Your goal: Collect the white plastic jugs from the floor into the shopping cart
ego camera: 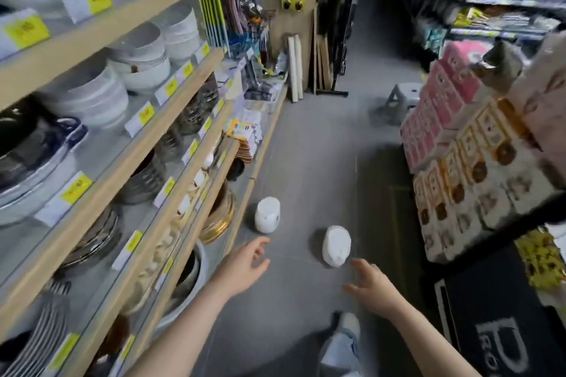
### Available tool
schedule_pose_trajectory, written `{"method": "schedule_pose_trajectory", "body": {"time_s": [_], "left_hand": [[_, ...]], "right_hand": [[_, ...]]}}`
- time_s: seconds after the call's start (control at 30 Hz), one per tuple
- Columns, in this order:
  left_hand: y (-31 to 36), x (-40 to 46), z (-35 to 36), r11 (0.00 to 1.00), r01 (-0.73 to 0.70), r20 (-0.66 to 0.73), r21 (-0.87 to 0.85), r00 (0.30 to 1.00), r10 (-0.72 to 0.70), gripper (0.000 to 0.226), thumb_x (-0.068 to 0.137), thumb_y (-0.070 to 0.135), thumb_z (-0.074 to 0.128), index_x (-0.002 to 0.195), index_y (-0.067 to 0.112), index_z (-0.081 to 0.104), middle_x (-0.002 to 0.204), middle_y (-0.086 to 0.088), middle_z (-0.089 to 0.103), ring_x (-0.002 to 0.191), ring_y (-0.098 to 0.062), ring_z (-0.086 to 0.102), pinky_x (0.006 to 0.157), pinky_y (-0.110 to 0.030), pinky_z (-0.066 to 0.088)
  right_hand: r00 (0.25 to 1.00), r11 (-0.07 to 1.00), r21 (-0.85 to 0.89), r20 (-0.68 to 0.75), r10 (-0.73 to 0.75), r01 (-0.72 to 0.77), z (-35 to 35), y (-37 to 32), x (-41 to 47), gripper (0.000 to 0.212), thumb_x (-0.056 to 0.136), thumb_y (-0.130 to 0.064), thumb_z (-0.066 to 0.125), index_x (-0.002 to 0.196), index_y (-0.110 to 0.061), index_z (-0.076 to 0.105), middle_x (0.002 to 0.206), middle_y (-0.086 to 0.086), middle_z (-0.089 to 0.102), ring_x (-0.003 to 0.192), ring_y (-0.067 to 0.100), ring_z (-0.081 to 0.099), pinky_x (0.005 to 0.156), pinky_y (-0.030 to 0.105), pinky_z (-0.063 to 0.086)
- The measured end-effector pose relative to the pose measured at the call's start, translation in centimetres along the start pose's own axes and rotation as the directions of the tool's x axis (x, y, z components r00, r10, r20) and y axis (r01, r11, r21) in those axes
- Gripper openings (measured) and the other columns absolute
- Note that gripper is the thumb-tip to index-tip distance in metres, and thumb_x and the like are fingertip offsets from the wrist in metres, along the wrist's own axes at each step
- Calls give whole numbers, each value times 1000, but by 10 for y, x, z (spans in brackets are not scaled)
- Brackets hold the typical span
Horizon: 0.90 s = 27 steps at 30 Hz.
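Note:
Two white plastic jugs lie on the grey floor of a shop aisle. The left jug (267, 215) stands close to the bottom shelf edge. The right jug (336, 245) lies further out in the aisle. My left hand (245, 263) reaches forward just below the left jug, fingers loosely spread, holding nothing. My right hand (372, 283) is stretched out just below and right of the right jug, fingers spread, not touching it. No shopping cart is plainly visible; a black bar (502, 223) crosses the right side.
Wooden shelves (128, 162) of bowls and plates line the left. Stacked pink and white boxes (465, 162) stand on the right, a black mat (502, 315) below them. A small grey stool (402, 98) sits further up the aisle. My foot (349, 324) is on the floor.

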<state>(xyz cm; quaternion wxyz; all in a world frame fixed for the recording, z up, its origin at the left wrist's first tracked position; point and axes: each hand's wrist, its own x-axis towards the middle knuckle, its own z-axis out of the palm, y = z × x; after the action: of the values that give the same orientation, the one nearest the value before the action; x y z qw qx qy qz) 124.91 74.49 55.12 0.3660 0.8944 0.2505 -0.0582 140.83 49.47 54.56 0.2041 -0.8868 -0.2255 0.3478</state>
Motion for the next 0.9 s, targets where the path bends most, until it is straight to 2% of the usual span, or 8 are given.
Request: {"method": "schedule_pose_trajectory", "body": {"time_s": [0.13,0.23,0.33,0.57,0.67,0.7,0.8,0.9], "left_hand": [[18,102,26,999,43,26,15,999,-44,41,93,33,53,133,32,42,113,16,51,106,-2,52,90,-22,42],[23,191,56,998,22,54,67,998,-26,42,93,34,52,134,32,42,121,16,48,113,-3,51,96,-25,42],[14,274,103,993,-38,77,115,997,30,44,93,34,51,136,32,41,130,12,45,120,-7,48,98,-26,41],[-77,412,258,940,-216,293,265,947,135,55,95,30,46,147,28,28,147,6,33,135,-14,32,108,-26,31],[-118,459,324,871,-345,272,350,927,258,59,82,37,57,139,32,41,139,7,46,124,-9,51,96,-18,41],[-129,475,343,847,-369,281,382,920,274,64,80,36,60,140,32,39,144,5,42,128,-10,47,98,-20,41],[-153,517,403,803,-441,438,401,862,255,76,90,18,49,150,37,6,160,6,-7,147,-16,-1,112,-38,25],[-165,533,441,778,-483,486,402,833,265,84,89,13,49,150,38,-4,156,10,-23,146,-17,-10,115,-45,20]], "right_hand": [[997,993,-112,76,31,-22,-40,28,99,63,84,-43,63,137,-28,34,125,3,44,111,21,54,94,30,43],[987,975,-223,157,31,5,-53,52,175,68,84,-47,61,141,-29,29,128,2,40,118,23,50,95,31,42],[985,974,-225,166,54,-16,-46,89,253,68,83,-48,61,141,-33,28,132,-1,37,120,20,47,98,31,44],[962,970,-164,175,209,-181,62,206,412,75,83,-56,59,142,-47,14,153,0,16,137,26,31,109,39,34],[968,968,-163,128,214,-193,118,254,464,86,81,-59,59,143,-51,0,157,2,2,142,28,18,113,42,27],[971,967,-170,117,209,-188,133,265,479,89,81,-60,58,143,-52,-4,157,3,-4,143,28,15,114,41,25],[976,972,-172,120,181,-159,168,297,507,87,82,-62,55,137,-57,-13,157,3,-11,144,27,13,113,39,26],[986,982,-151,102,132,-115,189,324,514,91,81,-65,52,119,-68,-30,158,-1,-11,144,28,15,112,44,29]]}}
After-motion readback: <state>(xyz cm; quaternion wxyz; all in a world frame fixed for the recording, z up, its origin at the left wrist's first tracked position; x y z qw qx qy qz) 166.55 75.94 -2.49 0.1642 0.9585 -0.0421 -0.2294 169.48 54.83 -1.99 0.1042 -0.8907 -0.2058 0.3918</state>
